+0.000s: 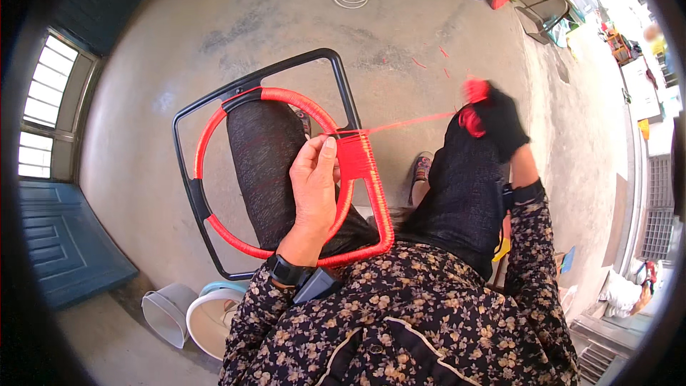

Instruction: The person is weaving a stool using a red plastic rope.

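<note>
**Q:** Head view: report wrapping status.
**A:** The frame (357,159) lies over my left thigh (263,154). Red cord (414,122) covers most of the inner ring (304,103) and the lower-right outer side (379,207); the upper and left outer bars (346,93) are bare black. I judge the wrapping part-done.
**Q:** Hand pose?
**A:** Apart. My left hand (314,180) pinches the frame where the cord leaves it; my gloved right hand (501,120), blurred, extended rightward, grips the cord bundle (474,91).

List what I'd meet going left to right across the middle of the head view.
Window → bare left hand → red-wound patch of the frame → right shoe → black-gloved right hand → grey grille.
</note>
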`<action>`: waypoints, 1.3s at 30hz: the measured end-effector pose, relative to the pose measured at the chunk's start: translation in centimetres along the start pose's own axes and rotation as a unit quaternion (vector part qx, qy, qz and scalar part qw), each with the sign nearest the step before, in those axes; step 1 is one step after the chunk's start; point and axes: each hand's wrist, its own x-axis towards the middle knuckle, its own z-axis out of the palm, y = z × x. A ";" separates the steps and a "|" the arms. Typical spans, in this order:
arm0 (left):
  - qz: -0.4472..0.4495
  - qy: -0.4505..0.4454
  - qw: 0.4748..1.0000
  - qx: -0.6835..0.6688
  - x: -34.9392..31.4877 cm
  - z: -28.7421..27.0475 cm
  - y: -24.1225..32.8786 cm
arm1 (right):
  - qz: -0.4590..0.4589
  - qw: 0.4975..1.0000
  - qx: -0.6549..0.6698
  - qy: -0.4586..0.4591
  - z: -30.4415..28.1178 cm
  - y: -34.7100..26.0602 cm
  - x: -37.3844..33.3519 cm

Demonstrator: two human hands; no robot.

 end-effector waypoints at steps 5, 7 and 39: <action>-0.031 0.011 0.998 -0.046 0.6 0.8 -0.2 | 0.075 0.868 0.420 0.254 -8.2 10.2 1.5; -0.035 0.021 0.997 -0.059 -0.2 0.1 0.1 | 0.110 0.882 0.429 0.159 -4.4 5.1 1.2; -0.149 -0.227 0.958 -0.087 -1.4 1.6 1.6 | 0.170 0.664 0.689 -0.235 11.2 -2.9 -2.1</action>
